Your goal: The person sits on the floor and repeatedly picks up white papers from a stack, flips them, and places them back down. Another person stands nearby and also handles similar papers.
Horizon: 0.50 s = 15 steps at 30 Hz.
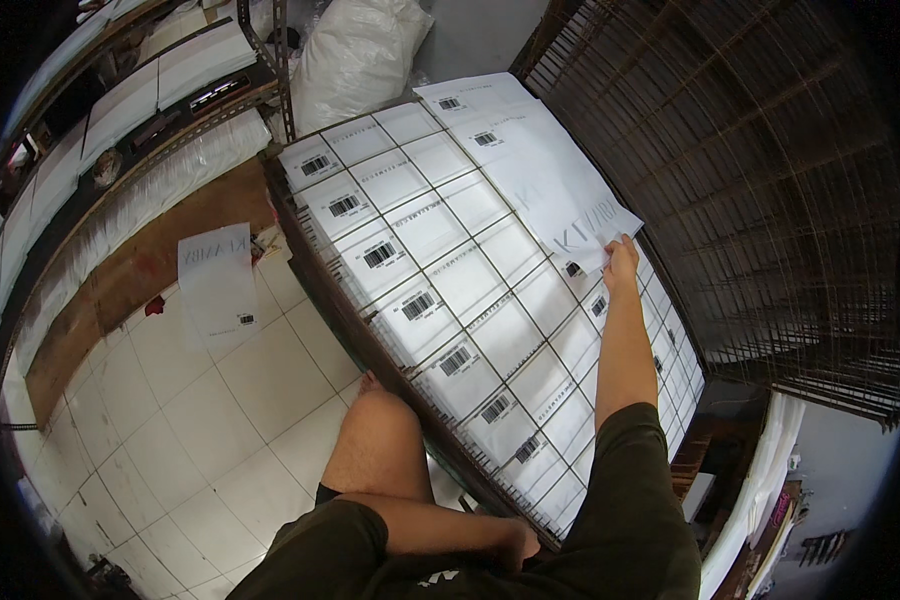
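Note:
My right hand (621, 262) reaches far out over a wire rack, its fingers closed on the near corner of a white printed sheet (540, 165). That sheet lies over the rack's far side, with big lettering near the held end. Under the wire grid (432, 188) rest rows of white printed sheets (480, 275), several showing barcodes. My left hand (518, 543) is low, close to the rack's near edge; its fingers are hidden, so I cannot tell what they do.
A tall stack of rusty wire racks (750, 150) rises at the right. Left stand shelves (160, 85) with white stacks. A similar loose sheet (218, 285) lies on the tiled floor (240, 410). A white sack (360, 65) sits behind. My bare leg (380, 445) is beside the rack.

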Each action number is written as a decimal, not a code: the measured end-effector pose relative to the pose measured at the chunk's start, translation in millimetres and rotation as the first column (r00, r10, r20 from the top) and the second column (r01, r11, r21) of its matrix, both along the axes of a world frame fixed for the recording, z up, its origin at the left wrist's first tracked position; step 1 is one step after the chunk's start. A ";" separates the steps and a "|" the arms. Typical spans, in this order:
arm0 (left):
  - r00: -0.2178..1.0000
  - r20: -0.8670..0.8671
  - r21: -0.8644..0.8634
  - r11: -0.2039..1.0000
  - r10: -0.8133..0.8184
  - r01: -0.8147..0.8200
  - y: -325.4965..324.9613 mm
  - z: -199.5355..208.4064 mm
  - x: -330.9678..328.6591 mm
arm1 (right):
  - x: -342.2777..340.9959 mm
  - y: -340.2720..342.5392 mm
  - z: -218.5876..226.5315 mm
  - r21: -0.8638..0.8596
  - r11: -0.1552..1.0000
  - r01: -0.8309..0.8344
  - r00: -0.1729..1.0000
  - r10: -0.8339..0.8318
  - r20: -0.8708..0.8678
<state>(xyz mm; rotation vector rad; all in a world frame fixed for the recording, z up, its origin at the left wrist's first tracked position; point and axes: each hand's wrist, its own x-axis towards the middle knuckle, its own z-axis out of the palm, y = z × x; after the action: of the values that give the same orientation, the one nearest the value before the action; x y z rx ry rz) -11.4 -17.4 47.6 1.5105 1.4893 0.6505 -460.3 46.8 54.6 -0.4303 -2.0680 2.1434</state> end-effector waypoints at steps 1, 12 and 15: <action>1.000 0.008 0.016 1.000 -0.010 0.010 2.2 -3.1 -0.3 | -0.6 -1.7 0.7 0.023 1.000 -0.017 1.000 0.017 0.005; 0.994 0.088 0.031 0.998 0.060 -0.062 13.6 -22.3 9.0 | -14.3 6.8 -14.0 0.075 0.995 -0.066 0.998 0.065 0.024; 0.993 0.105 0.038 0.998 0.049 -0.054 15.4 -24.4 8.0 | -12.3 3.5 -13.1 0.069 0.996 -0.064 0.998 0.062 0.031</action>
<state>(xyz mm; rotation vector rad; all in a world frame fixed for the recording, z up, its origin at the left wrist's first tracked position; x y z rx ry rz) -3.4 -2.1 23.2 1.4506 1.4473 0.7829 -472.6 50.3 41.5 -0.3951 -2.1924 2.1034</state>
